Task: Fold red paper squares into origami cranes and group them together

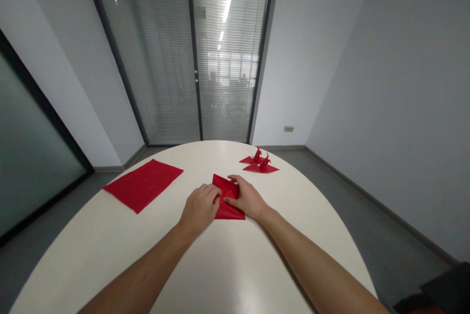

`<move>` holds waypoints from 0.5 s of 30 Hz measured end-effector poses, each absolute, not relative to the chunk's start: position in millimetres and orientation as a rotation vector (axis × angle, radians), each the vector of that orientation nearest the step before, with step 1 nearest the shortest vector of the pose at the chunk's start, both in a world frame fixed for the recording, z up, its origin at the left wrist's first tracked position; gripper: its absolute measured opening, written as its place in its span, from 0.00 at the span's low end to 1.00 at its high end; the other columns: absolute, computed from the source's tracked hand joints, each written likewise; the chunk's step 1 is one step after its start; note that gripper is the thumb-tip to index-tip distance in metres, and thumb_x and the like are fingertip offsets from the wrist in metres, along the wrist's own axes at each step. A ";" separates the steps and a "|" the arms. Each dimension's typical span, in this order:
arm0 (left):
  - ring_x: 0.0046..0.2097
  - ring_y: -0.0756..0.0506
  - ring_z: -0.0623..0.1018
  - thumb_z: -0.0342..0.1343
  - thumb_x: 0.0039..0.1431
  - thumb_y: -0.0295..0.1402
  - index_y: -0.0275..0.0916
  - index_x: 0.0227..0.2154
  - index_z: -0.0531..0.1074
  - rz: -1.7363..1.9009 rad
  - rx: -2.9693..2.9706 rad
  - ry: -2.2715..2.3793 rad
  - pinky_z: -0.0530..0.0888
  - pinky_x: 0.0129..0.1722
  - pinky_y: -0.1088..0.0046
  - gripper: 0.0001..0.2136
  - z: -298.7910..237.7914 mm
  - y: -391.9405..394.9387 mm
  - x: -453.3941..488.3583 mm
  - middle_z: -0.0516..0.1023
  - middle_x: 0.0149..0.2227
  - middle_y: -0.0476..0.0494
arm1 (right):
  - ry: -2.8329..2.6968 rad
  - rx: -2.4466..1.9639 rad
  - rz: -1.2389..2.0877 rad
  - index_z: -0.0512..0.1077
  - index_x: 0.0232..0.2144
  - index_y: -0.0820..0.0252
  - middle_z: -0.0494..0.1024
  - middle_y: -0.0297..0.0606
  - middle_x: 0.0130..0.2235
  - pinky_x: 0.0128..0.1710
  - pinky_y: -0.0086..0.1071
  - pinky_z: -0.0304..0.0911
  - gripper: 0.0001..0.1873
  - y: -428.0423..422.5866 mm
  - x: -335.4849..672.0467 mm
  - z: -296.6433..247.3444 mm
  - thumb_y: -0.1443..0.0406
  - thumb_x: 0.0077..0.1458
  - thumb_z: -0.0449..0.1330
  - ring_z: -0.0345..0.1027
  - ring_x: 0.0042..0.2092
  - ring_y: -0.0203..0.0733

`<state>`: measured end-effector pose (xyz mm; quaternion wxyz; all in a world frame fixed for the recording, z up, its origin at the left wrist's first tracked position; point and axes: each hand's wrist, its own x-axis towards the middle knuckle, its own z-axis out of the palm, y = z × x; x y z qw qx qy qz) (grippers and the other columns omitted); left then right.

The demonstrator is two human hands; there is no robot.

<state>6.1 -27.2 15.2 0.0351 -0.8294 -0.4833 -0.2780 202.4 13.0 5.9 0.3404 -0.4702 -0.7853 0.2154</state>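
Two red paper birds point(263, 166), right of centre, look finished. Creased red paper point(229, 213), mid-frame, part-folded: left hand point(201, 205) closed on left edge, right hand point(250, 197) spread wider over right side. Flat red sheet point(145, 184), centre-left, not yet folded.

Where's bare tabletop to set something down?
Bare table: between the forearms on the near side; far side, between the flat sheet and the two cranes; right of the right forearm. Crowded: mid-table, where the left hand and right hand touch the folded paper, cranes just beyond.
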 end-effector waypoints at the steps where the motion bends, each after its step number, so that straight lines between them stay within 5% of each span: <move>1: 0.41 0.41 0.75 0.52 0.61 0.24 0.41 0.37 0.73 -0.832 -2.561 -1.498 0.71 0.43 0.63 0.07 14.3 -26.6 5.8 0.78 0.37 0.43 | -2.044 -1.232 0.554 0.64 0.58 0.57 0.75 0.44 0.52 0.50 0.41 0.65 0.36 12.5 202.0 6.2 0.64 0.47 0.70 0.71 0.49 0.49; 9: 0.43 0.40 0.77 0.55 0.64 0.31 0.42 0.37 0.76 -0.803 -2.634 -1.528 0.72 0.44 0.63 0.05 11.6 -26.8 4.7 0.80 0.38 0.42 | -1.990 -1.264 0.529 0.64 0.53 0.56 0.72 0.31 0.34 0.33 0.31 0.61 0.27 6.7 197.6 10.3 0.63 0.51 0.65 0.67 0.33 0.39; 15: 0.46 0.41 0.78 0.55 0.64 0.32 0.43 0.41 0.77 -0.807 -2.678 -1.563 0.73 0.47 0.64 0.07 8.1 -26.5 3.6 0.81 0.43 0.44 | -2.066 -1.171 0.511 0.71 0.41 0.57 0.76 0.35 0.35 0.36 0.32 0.62 0.07 7.6 198.7 12.4 0.64 0.60 0.59 0.68 0.35 0.40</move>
